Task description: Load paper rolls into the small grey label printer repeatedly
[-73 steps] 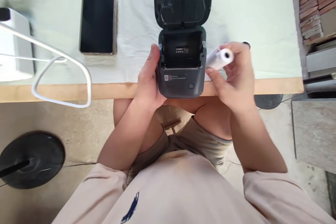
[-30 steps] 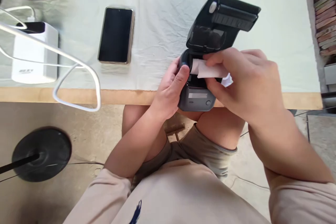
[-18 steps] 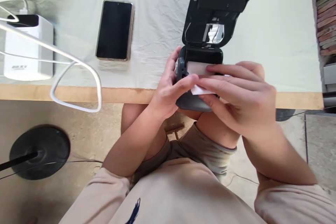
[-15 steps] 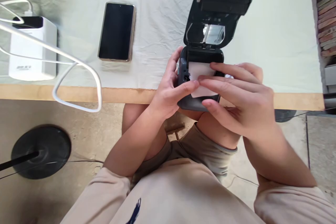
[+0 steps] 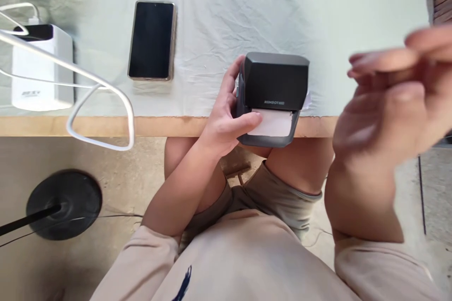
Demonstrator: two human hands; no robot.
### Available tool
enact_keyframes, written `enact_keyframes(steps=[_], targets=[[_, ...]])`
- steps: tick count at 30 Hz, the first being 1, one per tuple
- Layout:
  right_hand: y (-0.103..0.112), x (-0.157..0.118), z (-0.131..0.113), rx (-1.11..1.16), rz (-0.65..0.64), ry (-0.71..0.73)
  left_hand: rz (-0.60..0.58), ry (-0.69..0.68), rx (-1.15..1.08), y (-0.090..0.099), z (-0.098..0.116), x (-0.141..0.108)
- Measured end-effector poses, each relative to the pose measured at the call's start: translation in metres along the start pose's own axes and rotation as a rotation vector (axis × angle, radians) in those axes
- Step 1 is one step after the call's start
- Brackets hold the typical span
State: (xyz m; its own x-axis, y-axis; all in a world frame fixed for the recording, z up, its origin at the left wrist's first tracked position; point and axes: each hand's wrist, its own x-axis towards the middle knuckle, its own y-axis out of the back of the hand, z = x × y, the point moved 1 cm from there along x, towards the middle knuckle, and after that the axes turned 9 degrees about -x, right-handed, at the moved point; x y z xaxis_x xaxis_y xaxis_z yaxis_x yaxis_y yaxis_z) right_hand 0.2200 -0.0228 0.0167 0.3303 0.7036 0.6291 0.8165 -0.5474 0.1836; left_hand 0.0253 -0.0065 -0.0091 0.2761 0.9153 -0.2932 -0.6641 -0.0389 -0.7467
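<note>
My left hand (image 5: 229, 115) grips the left side of a small dark label printer (image 5: 267, 141) at the table's front edge. Its thumb lies on the white label paper (image 5: 277, 123), which shows below the lowered lid (image 5: 276, 82). The lid covers the back part of the printer; whether it is fully latched I cannot tell. A bit of white shows at the printer's right side. My right hand (image 5: 391, 99) is raised to the right, apart from the printer and blurred by motion. Its fingers are loosely bent and partly apart, with nothing visible in them.
A phone (image 5: 151, 40) lies face up on the cloth-covered table (image 5: 212, 9). Farther left stands a white power bank (image 5: 42, 75), and a white cable (image 5: 131, 122) loops over the table edge. A round black stand base (image 5: 65, 202) rests on the floor at the left.
The printer's lid, standing upright before, is now folded down over the paper. My right hand has left the paper and moved up to the right. My left hand still holds the printer.
</note>
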Motion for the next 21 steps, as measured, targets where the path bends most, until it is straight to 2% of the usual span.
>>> enact_keyframes(steps=[3, 4, 5, 7, 10, 12, 14, 17, 21], targets=[[0.031, -0.044, 0.014, -0.094, 0.232, 0.046, -0.033, 0.003, -0.103, -0.003, 0.003, 0.000], [0.045, -0.060, 0.021, -0.153, 0.223, 0.004, -0.052, 0.008, -0.131, -0.005, 0.004, 0.001], [0.059, -0.077, 0.029, -0.225, 0.268, -0.047, -0.069, 0.014, -0.149, -0.007, 0.006, 0.002], [0.086, -0.111, 0.042, -0.372, 0.222, -0.165, -0.089, 0.016, -0.158, -0.011, 0.008, 0.006], [0.112, -0.154, 0.052, -0.483, 0.125, -0.153, -0.102, 0.023, -0.146, -0.018, 0.009, 0.010], [0.117, -0.174, 0.054, -0.517, 0.051, -0.132, -0.111, 0.054, -0.118, -0.021, 0.007, 0.011], [0.114, -0.184, 0.056, -0.542, -0.023, -0.111, -0.118, 0.024, -0.102, -0.021, 0.005, 0.010], [0.103, -0.184, 0.057, -0.552, -0.069, -0.084, -0.102, -0.063, -0.096, -0.016, 0.001, 0.013], [0.091, -0.178, 0.052, -0.517, -0.084, -0.074, -0.157, -0.075, -0.047, -0.010, -0.004, 0.024]])
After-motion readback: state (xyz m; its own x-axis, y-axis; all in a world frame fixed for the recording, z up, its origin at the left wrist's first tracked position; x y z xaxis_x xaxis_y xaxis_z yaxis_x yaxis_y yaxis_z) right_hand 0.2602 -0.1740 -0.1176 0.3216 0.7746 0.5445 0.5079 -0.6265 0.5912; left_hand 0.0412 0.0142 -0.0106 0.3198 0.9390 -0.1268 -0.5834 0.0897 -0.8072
